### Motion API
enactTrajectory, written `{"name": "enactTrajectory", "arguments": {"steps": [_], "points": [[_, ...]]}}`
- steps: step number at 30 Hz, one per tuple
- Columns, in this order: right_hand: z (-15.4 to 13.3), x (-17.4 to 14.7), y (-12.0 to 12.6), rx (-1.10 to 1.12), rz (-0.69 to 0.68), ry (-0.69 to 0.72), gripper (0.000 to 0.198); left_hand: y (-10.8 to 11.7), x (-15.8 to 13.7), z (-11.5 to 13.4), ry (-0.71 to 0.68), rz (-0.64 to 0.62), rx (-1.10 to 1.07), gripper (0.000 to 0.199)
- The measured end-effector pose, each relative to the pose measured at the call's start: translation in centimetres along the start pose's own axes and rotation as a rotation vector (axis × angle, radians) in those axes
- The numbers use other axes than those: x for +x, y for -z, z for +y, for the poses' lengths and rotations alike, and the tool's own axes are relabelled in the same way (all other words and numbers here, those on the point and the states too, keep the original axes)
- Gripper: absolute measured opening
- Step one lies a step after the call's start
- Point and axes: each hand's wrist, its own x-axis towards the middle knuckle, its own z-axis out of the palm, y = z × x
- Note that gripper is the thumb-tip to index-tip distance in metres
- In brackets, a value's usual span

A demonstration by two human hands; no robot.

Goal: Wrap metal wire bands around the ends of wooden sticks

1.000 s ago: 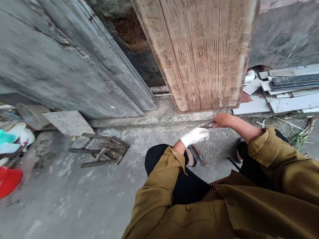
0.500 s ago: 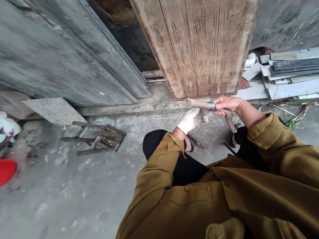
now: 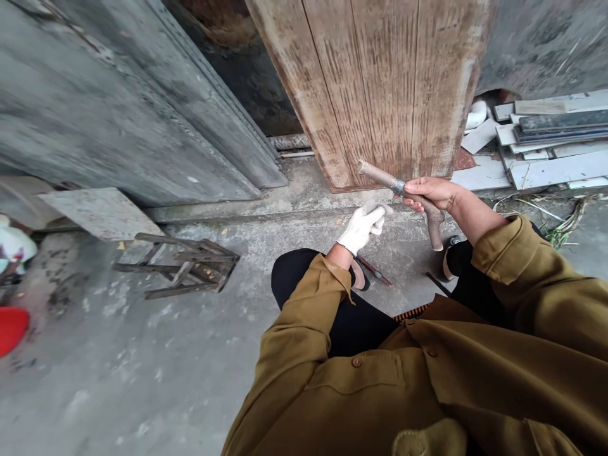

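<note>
My right hand (image 3: 434,192), bare, is closed around a crooked wooden stick (image 3: 379,175) just beside a band of silvery wire (image 3: 398,186) wound about it. The stick's straight end points up and left in front of the wooden panel, and its bent end hangs down near my right foot. My left hand (image 3: 361,227) wears a white glove with greyish fingertips. It hovers below the stick, apart from it, index finger stretched out and the other fingers partly curled, with nothing visible in it. A slim reddish tool (image 3: 375,272) lies on the concrete by my left foot.
A plank panel (image 3: 384,88) leans against the wall ahead. On the left, a wooden frame like a small stool (image 3: 180,266) lies on its side, near a flat board (image 3: 102,212) and a red basin (image 3: 12,329). Stacked strips (image 3: 560,139) lie at right.
The stick has tilted, its straight end rising and its bent end swinging slightly left. My left hand's fingers have shifted, with the index finger now extended toward the right.
</note>
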Motion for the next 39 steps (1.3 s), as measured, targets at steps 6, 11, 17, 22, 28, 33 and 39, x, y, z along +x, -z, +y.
{"name": "enactTrajectory", "arguments": {"steps": [6, 11, 17, 22, 28, 33, 39], "points": [[0.6, 0.8, -1.3, -0.336, 0.281, -0.012, 0.040, -0.5, 0.0, 0.1, -0.035, 0.085, 0.399, 0.031], [0.9, 1.4, -2.9, -1.316, 0.610, -0.128, 0.032, -0.4, 0.0, -0.1, 0.000, 0.009, 0.802, 0.026], [0.8, 0.5, -2.9, -1.583, 0.083, -0.444, 0.027, 1.2, -0.1, 0.8, -0.167, -0.149, 1.203, 0.020], [-0.7, -1.7, -2.3, -0.800, -0.374, -0.249, 0.040, 1.5, -0.4, 0.9, -0.046, -0.241, 0.690, 0.023], [-1.5, -1.7, -0.9, -0.464, 0.297, 0.202, 0.051, -0.2, -0.9, 0.3, 0.082, -0.252, 0.418, 0.036], [-0.5, -0.2, -0.1, -1.251, 0.566, -0.172, 0.034, -0.7, -1.0, 1.0, 0.113, -0.302, 0.607, 0.027], [1.6, 0.3, -1.7, -1.557, 0.109, -0.437, 0.029, 0.2, -1.1, 2.2, 0.043, -0.408, 0.793, 0.019]]}}
